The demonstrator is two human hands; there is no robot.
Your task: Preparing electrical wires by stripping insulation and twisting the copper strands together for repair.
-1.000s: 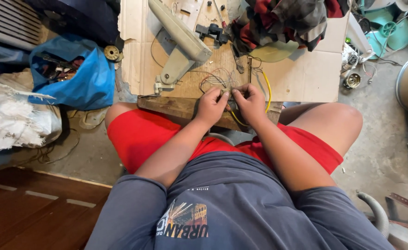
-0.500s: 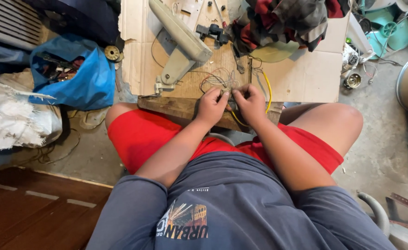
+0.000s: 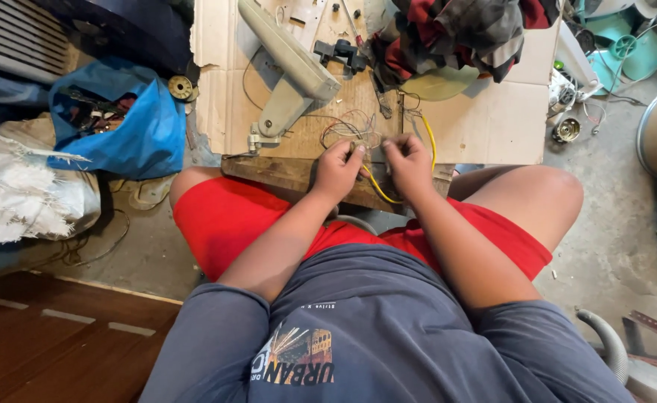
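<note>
Bright, even daylight, soft shadows under the hands, no harsh glare, centre sharp, wide-angle bending at the edges, corners slightly soft, colours vivid, no motion blur.

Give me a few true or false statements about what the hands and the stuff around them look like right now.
1. Both hands, left hand and right hand, pinch thin wires over a wooden board. True.
2. A yellow wire runs beside the hands. True.
3. The blue bag lies to the person's right. False: it lies to the left.
4. The person wears green shorts. False: the shorts are red.
5. A grey fan arm lies on the cardboard. True.
</note>
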